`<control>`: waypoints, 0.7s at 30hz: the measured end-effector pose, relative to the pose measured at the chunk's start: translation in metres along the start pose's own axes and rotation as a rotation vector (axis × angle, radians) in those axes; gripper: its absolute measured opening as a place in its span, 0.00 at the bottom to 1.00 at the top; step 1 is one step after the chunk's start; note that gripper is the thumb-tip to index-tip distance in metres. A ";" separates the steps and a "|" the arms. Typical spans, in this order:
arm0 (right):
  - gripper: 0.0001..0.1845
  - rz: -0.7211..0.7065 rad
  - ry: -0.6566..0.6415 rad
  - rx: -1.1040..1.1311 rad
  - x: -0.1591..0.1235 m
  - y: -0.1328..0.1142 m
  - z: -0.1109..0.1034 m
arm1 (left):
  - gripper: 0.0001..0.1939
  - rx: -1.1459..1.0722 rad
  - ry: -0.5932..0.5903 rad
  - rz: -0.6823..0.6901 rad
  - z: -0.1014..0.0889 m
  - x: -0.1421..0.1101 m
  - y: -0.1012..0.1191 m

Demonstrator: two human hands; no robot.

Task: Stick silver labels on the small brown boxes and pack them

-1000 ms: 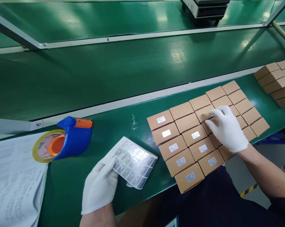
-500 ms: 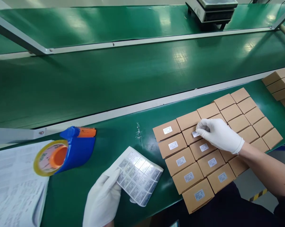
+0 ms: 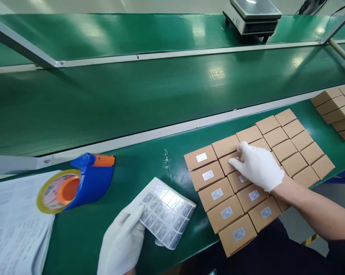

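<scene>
My right hand (image 3: 256,166), in a white glove, presses its fingertips on a kraft cardboard box (image 3: 225,165) in a tightly packed grid of small boxes (image 3: 216,194). The fingers hide most of that box's top, so I cannot tell whether they hold a label. Many boxes in the grid carry small white labels. My left hand (image 3: 121,240), also gloved, grips a sheet of printed silver labels (image 3: 166,213) by its lower left edge, above the green bench (image 3: 75,238).
A blue tape dispenser (image 3: 88,179) with an orange handle and a tape roll lies left of the label sheet. Printed papers (image 3: 16,225) lie at the far left. More boxes (image 3: 334,109) stand at the right. A bench scale (image 3: 251,19) sits on the far green bench.
My right hand has shifted left across the grid and now covers the label it was touching. My left hand still grips the label sheet. The view has shifted only slightly.
</scene>
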State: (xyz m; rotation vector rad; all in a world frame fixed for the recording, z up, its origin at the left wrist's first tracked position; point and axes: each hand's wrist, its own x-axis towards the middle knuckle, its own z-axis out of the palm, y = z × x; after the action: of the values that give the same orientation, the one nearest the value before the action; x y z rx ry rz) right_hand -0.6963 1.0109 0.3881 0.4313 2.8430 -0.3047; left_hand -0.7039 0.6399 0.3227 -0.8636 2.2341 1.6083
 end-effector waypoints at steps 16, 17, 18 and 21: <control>0.23 -0.692 -0.073 0.803 -0.083 -0.078 0.013 | 0.23 -0.097 -0.193 0.402 -0.003 -0.110 0.002; 0.20 -0.677 -0.119 0.805 -0.084 -0.083 0.016 | 0.25 -0.119 -0.211 0.396 -0.003 -0.115 0.001; 0.17 -0.653 -0.158 0.801 -0.084 -0.087 0.019 | 0.27 -0.146 -0.221 0.382 -0.002 -0.119 0.000; 0.18 -0.648 -0.219 0.764 -0.084 -0.090 0.022 | 0.33 -0.170 -0.201 0.367 -0.003 -0.127 -0.004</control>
State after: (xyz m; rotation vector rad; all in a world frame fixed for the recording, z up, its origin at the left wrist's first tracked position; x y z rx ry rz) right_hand -0.6425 0.8995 0.4049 -0.4046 2.4624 -1.4628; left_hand -0.6007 0.6759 0.3868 -0.3160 2.2287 1.9678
